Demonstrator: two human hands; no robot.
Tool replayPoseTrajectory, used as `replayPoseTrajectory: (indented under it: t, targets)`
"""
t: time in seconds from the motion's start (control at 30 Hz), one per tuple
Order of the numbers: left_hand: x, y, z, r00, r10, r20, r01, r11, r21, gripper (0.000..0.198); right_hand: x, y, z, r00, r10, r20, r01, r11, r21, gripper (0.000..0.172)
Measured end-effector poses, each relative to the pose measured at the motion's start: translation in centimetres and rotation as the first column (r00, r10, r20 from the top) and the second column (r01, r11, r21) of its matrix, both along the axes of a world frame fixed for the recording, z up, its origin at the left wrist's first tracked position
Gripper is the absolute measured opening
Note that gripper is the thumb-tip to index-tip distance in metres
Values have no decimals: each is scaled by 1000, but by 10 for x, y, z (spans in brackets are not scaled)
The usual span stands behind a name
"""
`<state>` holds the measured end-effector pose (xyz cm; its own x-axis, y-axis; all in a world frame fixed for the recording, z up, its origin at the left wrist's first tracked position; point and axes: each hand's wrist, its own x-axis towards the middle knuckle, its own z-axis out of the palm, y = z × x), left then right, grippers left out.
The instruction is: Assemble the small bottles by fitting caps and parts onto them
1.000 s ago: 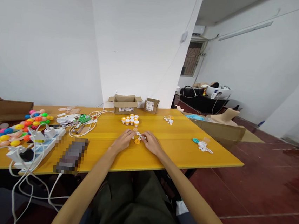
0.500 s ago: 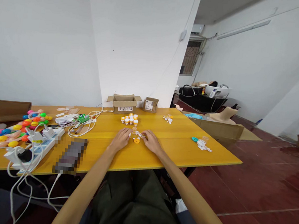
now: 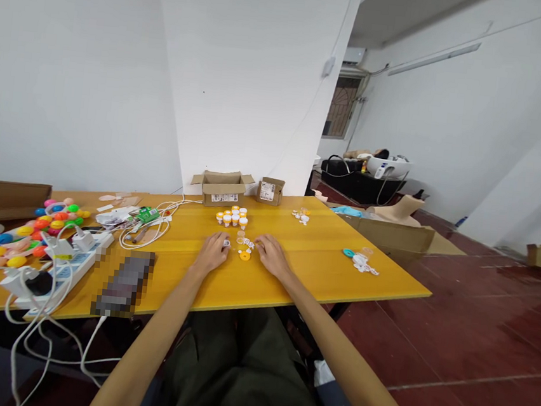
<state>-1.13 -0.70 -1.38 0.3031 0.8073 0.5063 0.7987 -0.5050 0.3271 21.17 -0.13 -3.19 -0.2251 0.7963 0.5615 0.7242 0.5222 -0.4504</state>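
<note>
On the yellow table, my left hand (image 3: 211, 253) has its fingers closed on a small white plastic piece (image 3: 226, 243). My right hand (image 3: 271, 255) is bent with its fingertips together at the edge of a little heap of small white parts (image 3: 248, 244); whatever it pinches is too small to make out. Between the hands lie an orange ring-shaped disc (image 3: 245, 256) and a clear round cap (image 3: 240, 238). Beyond them stands a cluster of several white-and-orange capped pieces (image 3: 234, 219).
Farther right are a group of small white parts (image 3: 303, 219) and another with a teal ring (image 3: 348, 253). Two cardboard boxes (image 3: 223, 195) stand by the wall. To the left lie a phone (image 3: 125, 281), a power strip (image 3: 87, 262) with cables and colourful balls (image 3: 33, 231).
My left hand has drawn slightly left, away from the loose parts, and the white piece in it shows more clearly. The right hand stays almost in place. The view has shifted slightly.
</note>
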Motion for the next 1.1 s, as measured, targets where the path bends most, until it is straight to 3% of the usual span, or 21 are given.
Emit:
replayPoseTrajectory:
  t: [0.13,0.27,0.47,0.63,0.87,1.1]
  targets:
    - [3,-4,3,999,-27,-19,28,998,54,23,-4,-2,2,996,58,72,-61,997,40,21]
    - [6,-6,5,997,-67,-45,71,993,98,28,0,2,-1,995,-2,102,2,1000,5,19]
    - [7,-9,8,997,-61,-57,66,993,97,33,-4,-2,0,992,-15,123,9,999,49,29]
    - [12,-18,14,974,-186,-128,195,979,62,36,-10,-7,1,979,10,205,-18,999,36,34]
    - [17,-22,16,933,-297,-206,309,951,29,27,-6,-4,1,978,-92,188,89,996,25,33]
    - [16,-18,11,925,-293,-243,311,950,39,24,-8,-14,8,982,49,182,-67,993,95,25]
